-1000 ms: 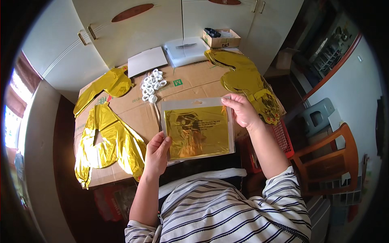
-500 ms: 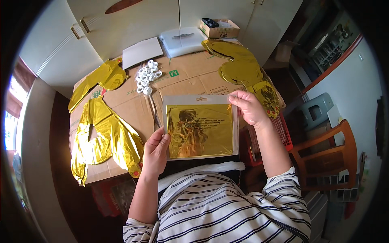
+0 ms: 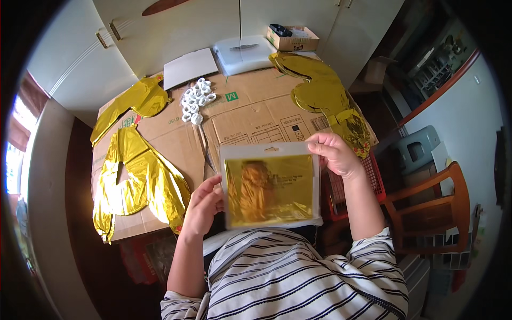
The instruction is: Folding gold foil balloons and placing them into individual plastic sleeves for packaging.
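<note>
My right hand [image 3: 336,154] pinches the upper right corner of a flat clear packet [image 3: 271,184] with a pale border and a hang hole. Folded gold foil fills the packet, and dark print shows on its front. At the packet's left edge is my left hand [image 3: 201,206], its fingers loosely bent and apart; whether they still touch the edge is hard to tell. Shiny gold foil balloons lie flat on the cardboard: one near left [image 3: 146,197], one far left [image 3: 144,101] and a curved one at the right [image 3: 320,93].
Cardboard [image 3: 240,117] covers the table. On it sit a cluster of white ribbon rolls [image 3: 196,101], a pale flat sheet [image 3: 190,68], a stack of clear plastic bags [image 3: 245,56] and a small box [image 3: 293,40]. A red basket [image 3: 376,173] and wooden chair [image 3: 426,208] stand at right.
The packet has come down toward my body and slightly right, with my right hand at its corner. My left hand has lowered, and its thumb no longer lies over the packet's front.
</note>
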A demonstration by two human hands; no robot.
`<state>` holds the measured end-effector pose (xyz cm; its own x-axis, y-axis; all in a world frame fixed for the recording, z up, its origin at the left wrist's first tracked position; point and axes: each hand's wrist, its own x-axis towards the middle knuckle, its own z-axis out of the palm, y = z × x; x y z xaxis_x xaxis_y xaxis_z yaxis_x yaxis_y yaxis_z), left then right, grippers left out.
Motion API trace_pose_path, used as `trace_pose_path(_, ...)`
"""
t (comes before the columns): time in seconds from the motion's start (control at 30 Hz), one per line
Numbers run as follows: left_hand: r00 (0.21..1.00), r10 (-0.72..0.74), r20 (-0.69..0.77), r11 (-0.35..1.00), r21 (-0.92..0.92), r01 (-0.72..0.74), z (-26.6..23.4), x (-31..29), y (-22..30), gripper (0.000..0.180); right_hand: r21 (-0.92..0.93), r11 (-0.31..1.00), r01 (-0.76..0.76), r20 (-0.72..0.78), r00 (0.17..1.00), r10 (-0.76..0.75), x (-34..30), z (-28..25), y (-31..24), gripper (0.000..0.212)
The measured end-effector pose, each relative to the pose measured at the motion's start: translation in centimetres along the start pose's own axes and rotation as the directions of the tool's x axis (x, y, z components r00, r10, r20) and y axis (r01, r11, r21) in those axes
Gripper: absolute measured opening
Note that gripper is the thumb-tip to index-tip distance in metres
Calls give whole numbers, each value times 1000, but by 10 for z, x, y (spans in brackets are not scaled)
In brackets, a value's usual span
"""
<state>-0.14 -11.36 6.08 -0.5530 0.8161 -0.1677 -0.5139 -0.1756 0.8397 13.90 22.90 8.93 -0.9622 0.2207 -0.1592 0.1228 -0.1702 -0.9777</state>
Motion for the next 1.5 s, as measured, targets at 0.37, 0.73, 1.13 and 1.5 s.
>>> trace_pose_path(0.37,882,375,-286,720,689,-82,13,27,-12,41,-42,997,-71,19,997,72,-7,17,6,18)
trace_pose_path(0.73,936,282,-211,852,503,-144,16,26,-7,38,-130,983,-131,238,958,159,-6,-3,-7,24)
trace_pose_path(1.13,972,194,132,895,382,-230,70,11,-1,39,-731,639,238,451,871,192,-65,-33,-71,20)
trace_pose_path(1.5,877,453,-162,809,488,-328,-3,-58,-4,24,-622,521,-584,-673,60,-737,-246,-283,131,13)
